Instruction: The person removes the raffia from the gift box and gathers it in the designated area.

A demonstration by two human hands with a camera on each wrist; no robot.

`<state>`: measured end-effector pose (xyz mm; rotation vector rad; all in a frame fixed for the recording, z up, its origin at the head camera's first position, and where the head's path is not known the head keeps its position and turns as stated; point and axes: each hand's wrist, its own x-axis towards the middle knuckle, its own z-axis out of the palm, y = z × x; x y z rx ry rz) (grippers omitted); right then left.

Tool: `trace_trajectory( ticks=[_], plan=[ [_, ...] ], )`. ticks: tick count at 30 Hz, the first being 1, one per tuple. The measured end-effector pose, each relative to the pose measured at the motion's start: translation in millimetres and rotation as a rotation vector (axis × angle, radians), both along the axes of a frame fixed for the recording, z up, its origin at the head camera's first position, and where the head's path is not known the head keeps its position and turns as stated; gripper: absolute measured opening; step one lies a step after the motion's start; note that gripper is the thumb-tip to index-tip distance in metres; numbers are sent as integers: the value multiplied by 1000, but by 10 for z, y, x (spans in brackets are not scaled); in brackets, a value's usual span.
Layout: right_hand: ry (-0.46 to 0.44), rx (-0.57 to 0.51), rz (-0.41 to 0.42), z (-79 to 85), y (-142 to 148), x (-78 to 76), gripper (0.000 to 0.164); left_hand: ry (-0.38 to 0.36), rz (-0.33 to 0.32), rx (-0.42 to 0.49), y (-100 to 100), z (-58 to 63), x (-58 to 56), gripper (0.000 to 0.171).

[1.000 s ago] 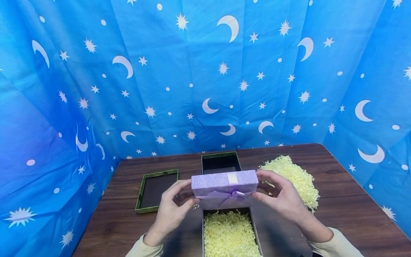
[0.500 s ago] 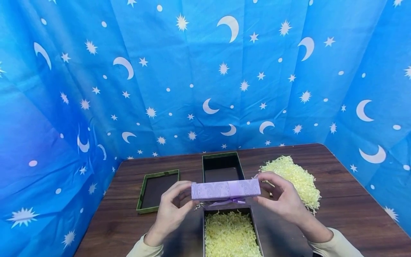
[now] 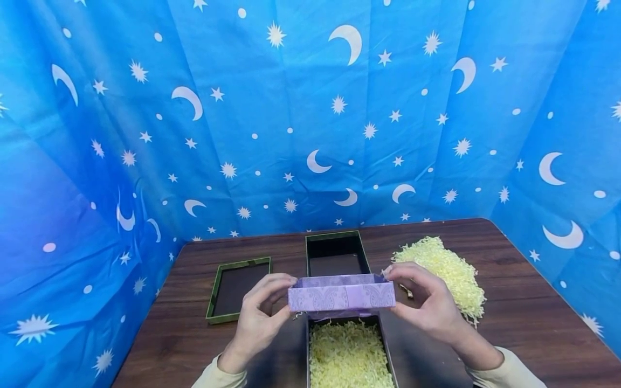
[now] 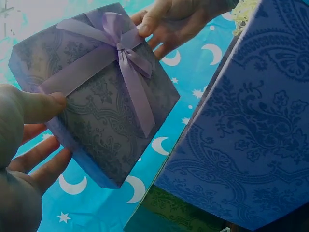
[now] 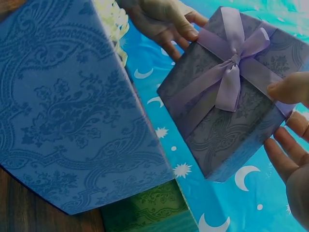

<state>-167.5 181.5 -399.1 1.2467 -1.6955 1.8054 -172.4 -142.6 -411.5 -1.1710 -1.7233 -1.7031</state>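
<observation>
Both hands hold a purple paisley gift box lid (image 3: 335, 298) between them, above the far end of an open box. The left hand (image 3: 262, 310) pinches its left end, thumb on the ribboned face in the left wrist view. At the other end the right hand (image 3: 429, 299) grips it the same way. A lilac ribbon bow (image 4: 120, 47) crosses that face; in the head view the lid's hollow inside shows over its near side. Below stands the matching gift box (image 4: 241, 121), filled with yellow shredded paper (image 3: 349, 355).
At the back of the wooden table (image 3: 524, 302) stands an open green box (image 3: 335, 253). A green lid (image 3: 240, 288) lies to the left, hollow side up. On the right is a heap of yellow shredded paper (image 3: 441, 275). A blue star-and-moon cloth (image 3: 310, 108) encloses the table.
The lid has tipped in the hands: its bow face has swung down out of view, and its hollow inside now shows. The lid and fingers have sunk slightly.
</observation>
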Motion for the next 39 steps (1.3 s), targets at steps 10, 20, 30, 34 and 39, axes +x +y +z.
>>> trace_trajectory(
  ticks=[10, 20, 30, 34, 39],
  plan=[
    [119, 17, -22, -27, -16, -44, 48, 21, 5, -16, -26, 3, 11, 46],
    [230, 13, 3, 54, -85, -51, 28, 78, -33, -10, -21, 95, 62, 42],
    [274, 25, 31, 55, -73, -62, 25, 174, -56, -4, -2, 158, 62, 45],
    [307, 30, 25, 77, -77, -44, 23, 200, -54, 5, 5, 168, 68, 45],
    [345, 29, 31, 131, -96, 0, 22, 212, -51, 5, 7, 173, 95, 46]
  ],
)
